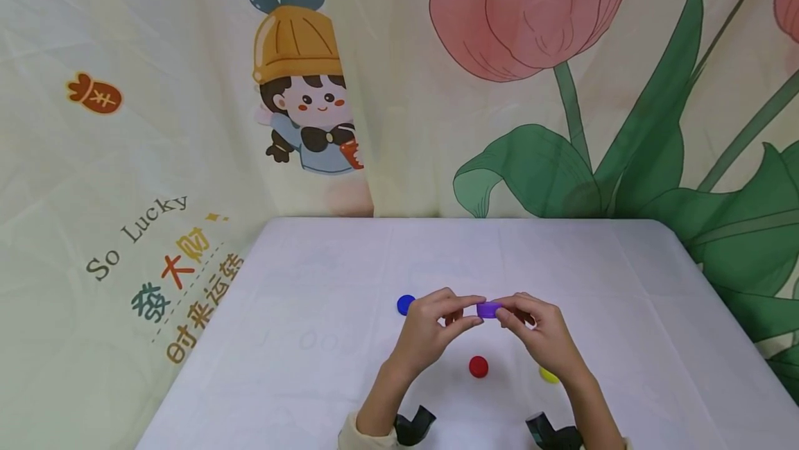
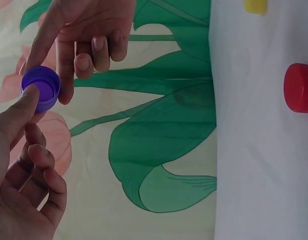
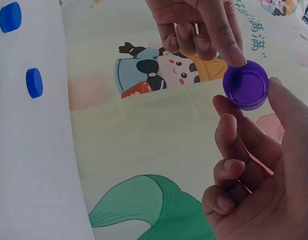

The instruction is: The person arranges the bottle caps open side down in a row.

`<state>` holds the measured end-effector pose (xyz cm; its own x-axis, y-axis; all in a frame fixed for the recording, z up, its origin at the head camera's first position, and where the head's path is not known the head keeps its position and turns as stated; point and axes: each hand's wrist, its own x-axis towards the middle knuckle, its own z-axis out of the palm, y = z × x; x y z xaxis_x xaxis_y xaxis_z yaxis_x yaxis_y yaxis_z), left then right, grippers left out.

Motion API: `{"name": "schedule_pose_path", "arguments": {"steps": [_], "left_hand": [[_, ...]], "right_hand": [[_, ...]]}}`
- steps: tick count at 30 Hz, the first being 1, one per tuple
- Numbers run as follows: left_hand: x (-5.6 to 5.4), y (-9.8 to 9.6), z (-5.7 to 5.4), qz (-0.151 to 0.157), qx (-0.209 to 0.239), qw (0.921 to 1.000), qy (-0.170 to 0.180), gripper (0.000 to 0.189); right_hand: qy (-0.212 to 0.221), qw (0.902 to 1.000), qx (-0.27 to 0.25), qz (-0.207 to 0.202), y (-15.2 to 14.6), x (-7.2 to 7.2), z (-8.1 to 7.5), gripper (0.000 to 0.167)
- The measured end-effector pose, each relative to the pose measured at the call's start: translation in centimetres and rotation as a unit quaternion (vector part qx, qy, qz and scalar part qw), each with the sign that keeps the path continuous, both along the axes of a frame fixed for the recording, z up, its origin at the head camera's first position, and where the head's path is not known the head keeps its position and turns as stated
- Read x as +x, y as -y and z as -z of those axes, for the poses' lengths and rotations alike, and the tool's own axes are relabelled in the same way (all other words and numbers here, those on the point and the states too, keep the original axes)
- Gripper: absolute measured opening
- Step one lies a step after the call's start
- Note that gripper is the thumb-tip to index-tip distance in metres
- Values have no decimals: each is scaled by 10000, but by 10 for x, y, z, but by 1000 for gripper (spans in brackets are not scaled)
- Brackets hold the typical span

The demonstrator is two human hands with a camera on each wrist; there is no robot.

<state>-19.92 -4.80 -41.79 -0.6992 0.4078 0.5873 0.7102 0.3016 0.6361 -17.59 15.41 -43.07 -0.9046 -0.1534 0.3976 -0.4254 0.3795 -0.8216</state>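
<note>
A purple bottle cap (image 1: 487, 310) is held up above the table between both hands. My left hand (image 1: 429, 325) pinches it from the left with thumb and index finger. From the other side my right hand (image 1: 542, 329) grips it, also by thumb and index finger. In the right wrist view the hollow inside of the purple cap (image 3: 246, 86) faces the camera. The other fingers of both hands are curled loosely. A blue cap (image 1: 405, 305) lies beyond the left hand, partly covered by it in the head view.
On the white table (image 1: 299, 381) lie a red cap (image 1: 478, 367), between the forearms, and a yellow cap (image 1: 548, 375), partly hidden by the right wrist. A second blue cap (image 3: 34, 83) shows in the right wrist view. A printed cloth (image 1: 399, 89) hangs behind the table.
</note>
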Motion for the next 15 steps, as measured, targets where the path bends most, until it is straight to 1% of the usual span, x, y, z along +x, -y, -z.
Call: {"name": "schedule_pose_path", "arguments": {"steps": [5, 9, 15], "left_hand": [[-2, 0, 2, 47, 16, 10000, -57, 26], [-3, 0, 3, 74, 30, 9999, -69, 30], [-3, 1, 5, 2, 38, 10000, 80, 37]], "right_hand": [[60, 10000, -55, -6, 0, 0, -2, 11], [41, 10000, -4, 79, 1, 0, -1, 12], [-33, 9997, 45, 244, 0, 0, 1, 21]]}}
